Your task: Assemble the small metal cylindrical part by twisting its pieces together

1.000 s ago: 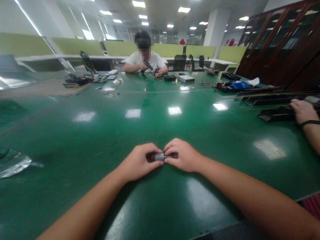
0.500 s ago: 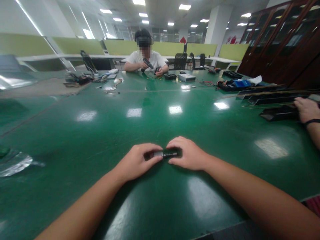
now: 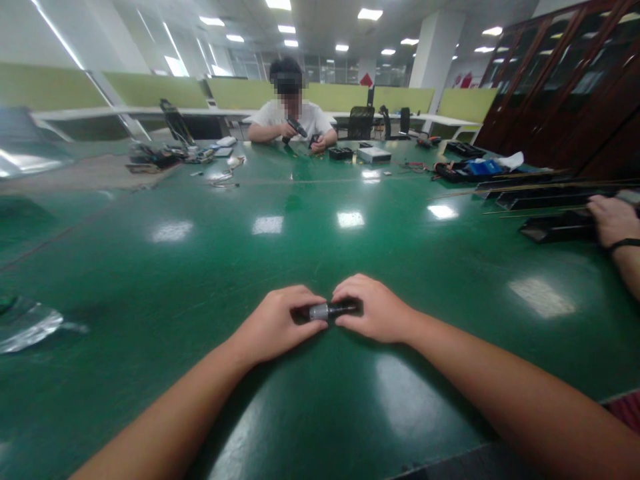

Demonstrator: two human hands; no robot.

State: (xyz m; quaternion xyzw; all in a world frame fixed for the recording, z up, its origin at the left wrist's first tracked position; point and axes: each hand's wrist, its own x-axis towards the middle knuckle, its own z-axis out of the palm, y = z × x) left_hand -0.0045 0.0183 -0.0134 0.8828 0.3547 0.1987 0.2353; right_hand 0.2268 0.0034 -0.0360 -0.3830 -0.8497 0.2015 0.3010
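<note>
I have the grey-and-black cylinder [image 3: 319, 311] lying left-to-right over the bench [image 3: 300, 257]: fingers of my left hand [image 3: 273, 325] grip its grey part; my right hand [image 3: 375, 310] curls, slightly parted, around its dark end, contact unclear.

Ahead of the left grip [image 3: 277, 323] and right grip [image 3: 373, 310], the middle of the desk [image 3: 320, 253] lies open for passing, up to loose wires [image 3: 225, 177], a black box [image 3: 341, 154] and a white box [image 3: 374, 155] near the far edge. Toward the right edge, dark channels [image 3: 557, 225] and another person's hand [image 3: 615, 220] block the way; on the left side lies a clear plastic piece [image 3: 33, 327]. Between the forearms [image 3: 200, 380], bare surface widens toward the near edge, while the dark cylinder [image 3: 319, 311] bars the gap between both grips.
</note>
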